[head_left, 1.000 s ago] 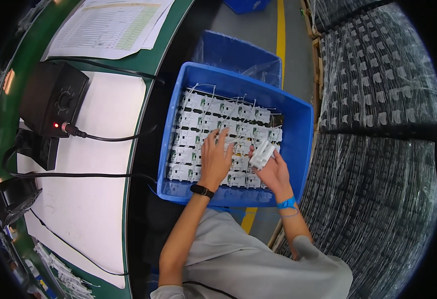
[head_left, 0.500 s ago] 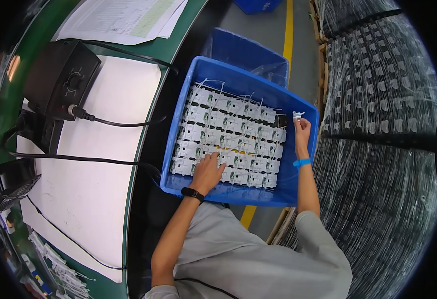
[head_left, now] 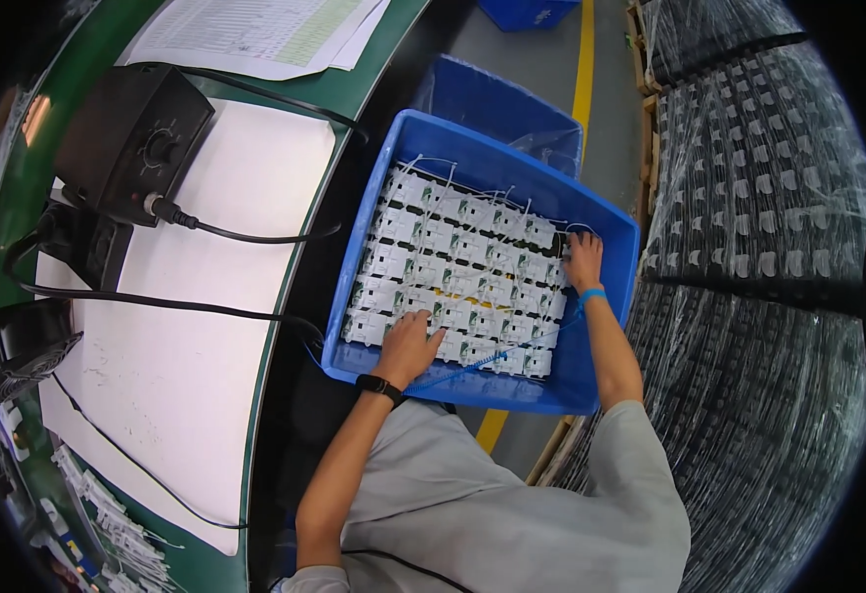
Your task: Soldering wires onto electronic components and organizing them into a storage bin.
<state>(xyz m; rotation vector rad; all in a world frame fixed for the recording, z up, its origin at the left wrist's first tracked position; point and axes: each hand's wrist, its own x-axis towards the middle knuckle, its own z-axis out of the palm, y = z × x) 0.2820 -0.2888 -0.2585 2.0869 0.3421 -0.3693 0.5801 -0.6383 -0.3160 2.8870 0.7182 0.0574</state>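
A blue plastic bin holds rows of small white plastic parts with bits of green circuit board and thin white wires. On the near-left rows rests my left hand, fingers stretched out and thumb apart, gripping nothing. At the right end of the farther rows, inside the bin, my right hand is closed on a small white part, mostly hidden by the fingers. A thin white wire arcs just above them. A blue wrist strap circles my right wrist, and its coiled blue cord runs across the bin.
Left of the bin is a green workbench with a white sheet, a black control box, cables and papers. Another blue bin stands behind. Film-wrapped stacks of black trays line the right.
My right hand has moved from the bin's right wall inward and down to the end of the rows, carrying the white part. My left hand stays on the near rows.
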